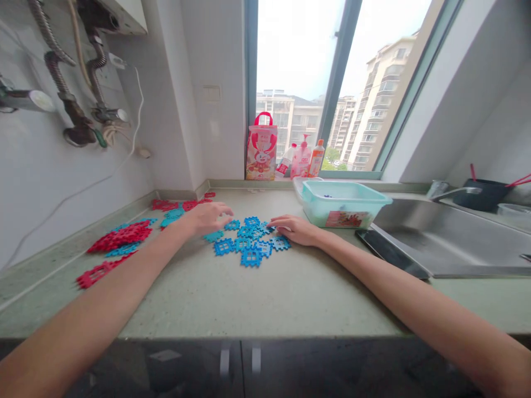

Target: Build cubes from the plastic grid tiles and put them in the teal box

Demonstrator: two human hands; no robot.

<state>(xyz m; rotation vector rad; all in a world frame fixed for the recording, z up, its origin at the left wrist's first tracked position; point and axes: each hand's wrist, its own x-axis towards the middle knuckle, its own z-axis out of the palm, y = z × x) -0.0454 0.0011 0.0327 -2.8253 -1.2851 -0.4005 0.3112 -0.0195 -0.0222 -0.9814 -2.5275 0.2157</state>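
Several blue interlocking plastic tiles [249, 246] lie in a loose cluster in the middle of the pale green countertop [257, 298]. My left hand [207, 216] hovers palm down over the cluster's left edge, fingers stretched out and apart, holding nothing. On the cluster's right side rests my right hand [295, 229], its fingers together and their tips touching a blue tile [280, 242]. Red tiles [120, 239] and a few teal tiles [172, 216] lie spread to the left.
A light teal plastic tub [344, 205] stands to the right of the tiles, with a dark phone [390, 253] flat beside it. A steel sink [452, 237] fills the right. A red-handled bag [261, 152] and bottles [305, 159] stand at the window. Pipes run along the left wall.
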